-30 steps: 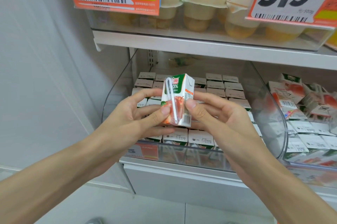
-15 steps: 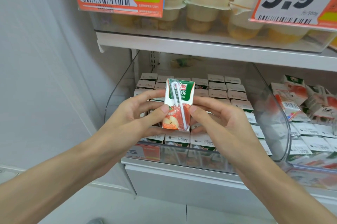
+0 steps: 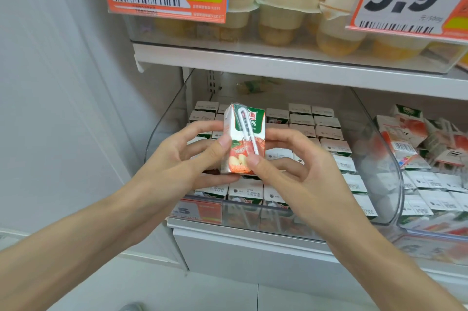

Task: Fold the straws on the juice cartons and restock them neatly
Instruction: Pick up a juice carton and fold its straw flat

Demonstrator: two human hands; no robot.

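In front of the clear plastic bin (image 3: 166,131), the left hand (image 3: 187,161) and right hand (image 3: 301,176) clamp curled fingers on the small green-and-red juice carton (image 3: 240,159). It has just been turned front-on, and its white bent straw (image 3: 245,128) seemingly lies flat, ready for restocking.

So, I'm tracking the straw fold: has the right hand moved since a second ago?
Yes. Against the bin's orange label, which stayed put in view, the right hand has slid its thumb down the straw toward the juice carton bottom.
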